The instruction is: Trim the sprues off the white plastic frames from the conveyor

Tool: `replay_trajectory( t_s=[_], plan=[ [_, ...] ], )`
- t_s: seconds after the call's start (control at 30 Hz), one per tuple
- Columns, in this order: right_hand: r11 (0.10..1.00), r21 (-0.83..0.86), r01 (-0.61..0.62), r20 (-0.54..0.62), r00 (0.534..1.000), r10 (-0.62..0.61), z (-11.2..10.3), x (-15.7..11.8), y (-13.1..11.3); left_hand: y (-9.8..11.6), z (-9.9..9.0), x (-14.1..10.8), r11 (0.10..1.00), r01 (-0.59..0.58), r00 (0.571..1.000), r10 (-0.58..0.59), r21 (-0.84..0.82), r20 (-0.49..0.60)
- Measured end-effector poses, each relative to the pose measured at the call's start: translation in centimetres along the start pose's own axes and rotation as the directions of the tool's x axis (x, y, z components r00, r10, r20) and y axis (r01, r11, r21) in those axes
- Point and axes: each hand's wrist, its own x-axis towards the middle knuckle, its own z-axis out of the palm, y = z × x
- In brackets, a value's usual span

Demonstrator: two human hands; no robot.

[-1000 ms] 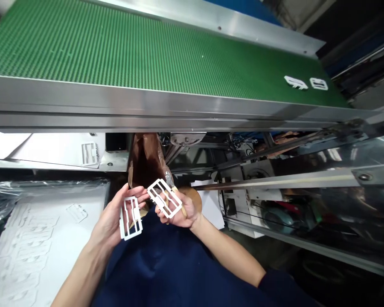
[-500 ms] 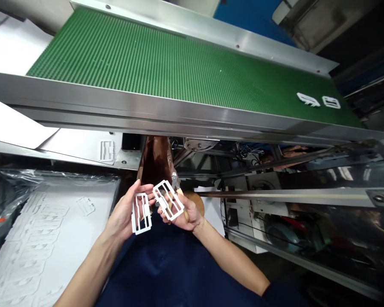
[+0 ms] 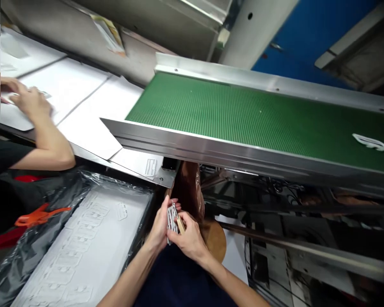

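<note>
My left hand (image 3: 159,227) and my right hand (image 3: 189,241) are close together in front of my chest. Between them they pinch a narrow bundle of white die-cut card pieces (image 3: 172,222), seen nearly edge-on. A wooden-handled tool (image 3: 180,225) stands up beside the card, gripped in my right hand; its blade is hidden. Behind my hands hangs a brown paper bag (image 3: 188,187). To my left lies a sheet of white die-cut card (image 3: 83,251) on black plastic.
A green conveyor belt (image 3: 230,115) with steel side rails runs overhead, carrying a white die-cut piece (image 3: 371,142). At upper left, a co-worker's hand (image 3: 28,100) rests on white sheets. A round wooden disc (image 3: 215,241) and machinery lie to the right.
The two card pieces, held apart and flat in each hand, are now brought together edge-on. My hands have moved closer, and the view has swung so the conveyor sits further right.
</note>
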Motion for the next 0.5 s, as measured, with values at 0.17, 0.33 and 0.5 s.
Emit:
replay_trajectory(
  t_s=[0.17,0.33,0.5],
  plan=[
    [0.995,-0.087,-0.058,-0.045,0.998,0.054,1.2,2.1,-0.6,0.0,-1.9,-1.1,0.968,-0.2,0.977,0.208,0.154,-0.04],
    [0.986,-0.159,-0.047,0.084,0.995,0.061,3.3,5.1,-2.4,1.1,-4.5,0.5,0.952,-0.213,0.963,0.243,0.221,-0.118],
    [0.991,-0.113,-0.078,0.086,0.992,0.088,4.5,7.7,-2.5,9.1,-7.4,6.2,0.805,-0.397,0.843,0.51,0.44,-0.171]
  ],
)
